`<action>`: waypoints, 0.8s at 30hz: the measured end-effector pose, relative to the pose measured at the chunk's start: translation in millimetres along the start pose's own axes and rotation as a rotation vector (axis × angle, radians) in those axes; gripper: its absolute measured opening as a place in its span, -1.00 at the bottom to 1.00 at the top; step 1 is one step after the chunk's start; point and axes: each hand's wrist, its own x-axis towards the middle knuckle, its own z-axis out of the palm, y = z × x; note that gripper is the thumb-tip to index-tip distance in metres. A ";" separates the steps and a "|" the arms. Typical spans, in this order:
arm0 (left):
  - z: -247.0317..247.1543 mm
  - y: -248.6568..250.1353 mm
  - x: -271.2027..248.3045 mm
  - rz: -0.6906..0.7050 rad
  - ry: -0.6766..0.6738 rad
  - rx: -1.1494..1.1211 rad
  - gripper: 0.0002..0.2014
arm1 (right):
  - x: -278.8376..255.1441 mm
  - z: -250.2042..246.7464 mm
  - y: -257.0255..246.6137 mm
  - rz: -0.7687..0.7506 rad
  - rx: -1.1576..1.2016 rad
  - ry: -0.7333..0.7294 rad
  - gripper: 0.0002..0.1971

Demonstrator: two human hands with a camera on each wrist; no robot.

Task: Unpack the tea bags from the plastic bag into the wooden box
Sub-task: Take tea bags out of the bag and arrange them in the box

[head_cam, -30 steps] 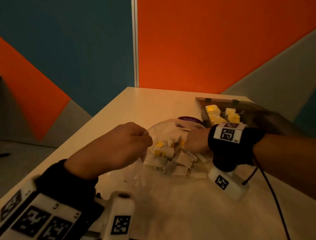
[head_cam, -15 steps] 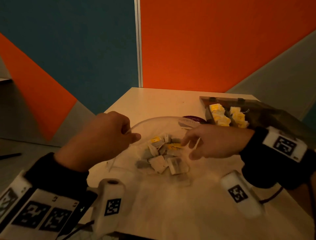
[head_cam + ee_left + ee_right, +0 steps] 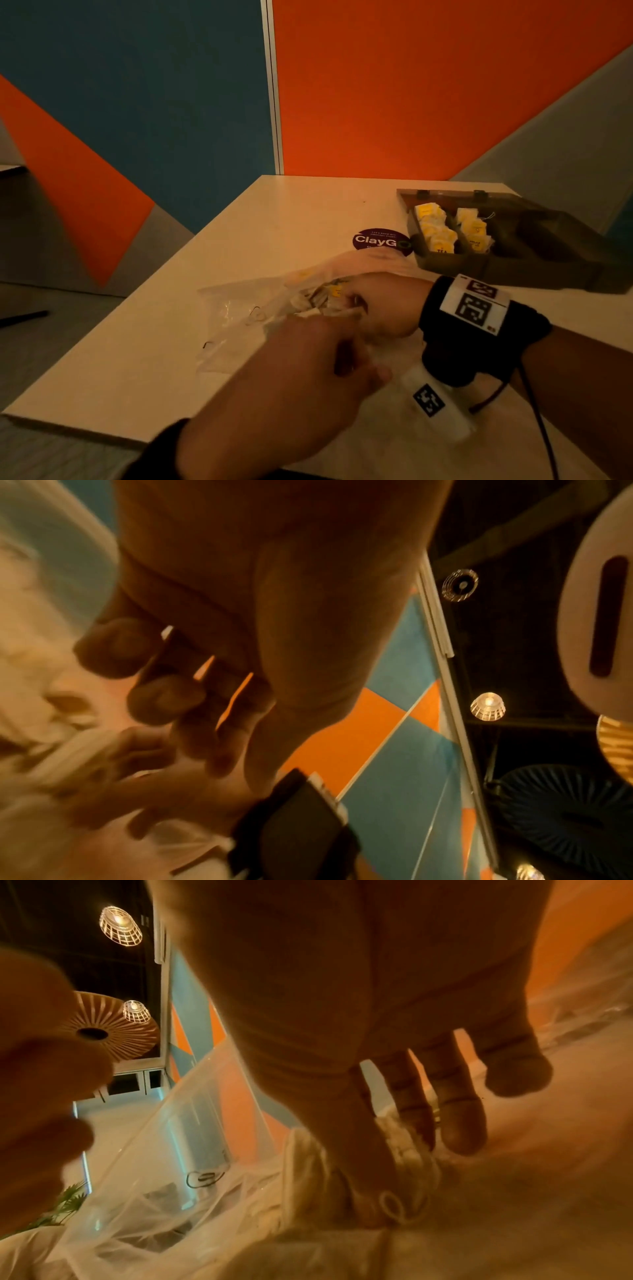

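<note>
Head view: R hand [image 3: 376,305] is inside the mouth of the plastic bag [image 3: 239,315], fingers curled down onto the heap of tea bags [image 3: 329,294]. Right wrist view: thumb and fingers [image 3: 462,1123] close round a pale paper tea bag with its string loop, so a pinch, though how firm I cannot tell. L hand [image 3: 301,373] sits just near side of the bag, fingers curled; prob. holding the bag's rim, but the plastic between its fingers isn't visible (left wrist view blurred).

Step in hand, judged: grab a few bags and lift out. To do well: keep L hand holding the mouth wide and pinned to the table [image 3: 274,212], lift R hand straight up so strings don't snag the film or drag other bags out.

Wooden box [image 3: 513,270] lies far right, lid open, beyond R wrist, well apart from the plastic bag. Two compartments already hold yellow-tagged bags; the rest look dark, contents unclear.
</note>
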 end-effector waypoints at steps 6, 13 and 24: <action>15.5 -29.7 16.5 -0.129 0.048 -0.141 -0.90 | -11.2 2.4 14.9 0.035 0.414 0.232 -0.84; 15.6 -26.0 37.5 -0.282 0.090 -0.677 -0.62 | -15.4 12.7 19.6 -0.079 0.988 0.489 -0.64; 16.4 -32.1 71.4 -0.131 0.205 -0.829 -0.85 | -14.6 25.1 18.5 0.021 1.524 0.467 -0.64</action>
